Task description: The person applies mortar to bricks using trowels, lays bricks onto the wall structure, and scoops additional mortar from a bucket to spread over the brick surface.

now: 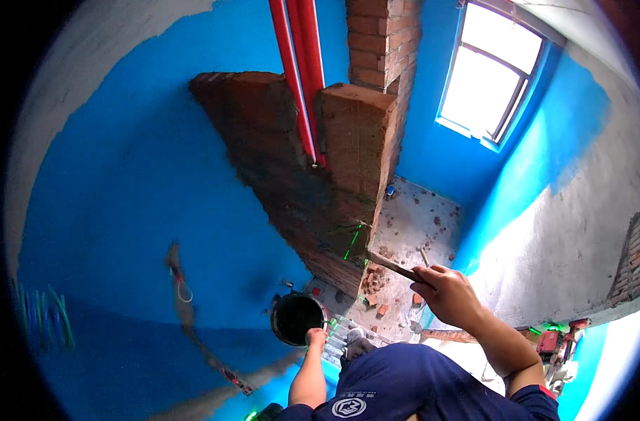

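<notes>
My right hand (439, 291) grips a long, dull tool (394, 263), perhaps a trowel, whose far end meets the lower right edge of a dark brown, rough brick structure (306, 210). A green laser line runs on that surface just above the tool. My left hand (316, 337) holds a dark round bucket (295, 316) by its right rim or handle, below the structure. Red pipes (299, 70) run down into the structure from the top, beside a brick column (365, 35).
Rubble lies on the floor (411, 210) below the window (492, 74). Blue walls (116, 196) surround me, the left one chased with a cable channel (183, 302). A grey plastered wall (565, 245) is on the right, with a red laser device (548, 344) below it.
</notes>
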`<state>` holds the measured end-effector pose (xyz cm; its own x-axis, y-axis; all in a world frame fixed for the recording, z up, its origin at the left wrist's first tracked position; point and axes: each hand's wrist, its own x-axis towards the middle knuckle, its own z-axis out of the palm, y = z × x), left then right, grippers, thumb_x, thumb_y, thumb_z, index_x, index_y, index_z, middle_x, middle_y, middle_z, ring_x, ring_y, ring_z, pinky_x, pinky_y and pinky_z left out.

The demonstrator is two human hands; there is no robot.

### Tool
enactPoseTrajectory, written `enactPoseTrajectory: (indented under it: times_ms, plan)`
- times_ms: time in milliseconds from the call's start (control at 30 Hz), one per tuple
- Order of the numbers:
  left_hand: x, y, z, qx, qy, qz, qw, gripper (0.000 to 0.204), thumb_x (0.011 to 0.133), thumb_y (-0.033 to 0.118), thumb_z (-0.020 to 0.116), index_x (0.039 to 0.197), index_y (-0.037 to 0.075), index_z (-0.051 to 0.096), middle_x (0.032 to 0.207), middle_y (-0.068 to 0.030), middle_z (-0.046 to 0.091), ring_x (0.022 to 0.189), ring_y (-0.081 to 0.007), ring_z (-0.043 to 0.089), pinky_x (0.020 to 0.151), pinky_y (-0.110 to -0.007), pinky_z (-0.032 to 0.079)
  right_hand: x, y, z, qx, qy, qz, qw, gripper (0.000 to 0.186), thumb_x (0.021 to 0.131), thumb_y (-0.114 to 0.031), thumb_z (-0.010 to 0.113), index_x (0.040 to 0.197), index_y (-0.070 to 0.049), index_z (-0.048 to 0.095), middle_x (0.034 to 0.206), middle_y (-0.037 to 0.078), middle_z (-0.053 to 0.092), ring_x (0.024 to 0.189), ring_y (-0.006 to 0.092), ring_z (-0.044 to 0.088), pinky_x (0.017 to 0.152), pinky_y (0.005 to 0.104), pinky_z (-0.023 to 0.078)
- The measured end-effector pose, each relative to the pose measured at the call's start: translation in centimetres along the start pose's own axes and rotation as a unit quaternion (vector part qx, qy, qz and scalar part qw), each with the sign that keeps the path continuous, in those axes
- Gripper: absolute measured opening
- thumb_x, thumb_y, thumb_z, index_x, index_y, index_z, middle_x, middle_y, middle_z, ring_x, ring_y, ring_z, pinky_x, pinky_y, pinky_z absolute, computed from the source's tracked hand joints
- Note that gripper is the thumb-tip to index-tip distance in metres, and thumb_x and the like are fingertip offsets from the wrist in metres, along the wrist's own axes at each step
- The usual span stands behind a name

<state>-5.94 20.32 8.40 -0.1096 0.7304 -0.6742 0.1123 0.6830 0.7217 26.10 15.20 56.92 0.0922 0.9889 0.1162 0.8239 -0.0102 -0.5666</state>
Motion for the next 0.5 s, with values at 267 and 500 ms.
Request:
enactPoseTrajectory:
  times_ms: [267,500]
  plan:
    - [1.2,-1.6,-0.9,0.157,0.033,-0.093,0.983,0.013,0.072,0.012,0.053,0.061,0.007,0.054,0.05,-0.0047,0.047,0.036,-0.0193,0.04,0.033,-0.038,0.026,-2.1,2.5,3.1,-0.001,0.039,0.043,0.998,0.023,0.084,-0.027,0.065,0.101,-0.012,0.065,0.084,0.011,0.063,0.071,0.0336,0.063,0.062,0.0434,0.05]
    - [-0.4,0.8,-1.7,0.124,-0.126,-0.097,0.979,0.021,0.076,-0.011,0.049,0.091,0.002,0.056,0.067,-0.0143,0.062,0.05,-0.0191,0.057,0.039,-0.031,0.04,-11.1,10.0,8.8,-0.017,0.053,0.127,0.99,0.016,0.08,-0.025,0.065,0.091,-0.014,0.067,0.083,0.007,0.064,0.069,0.0296,0.064,0.059,0.041,0.051]
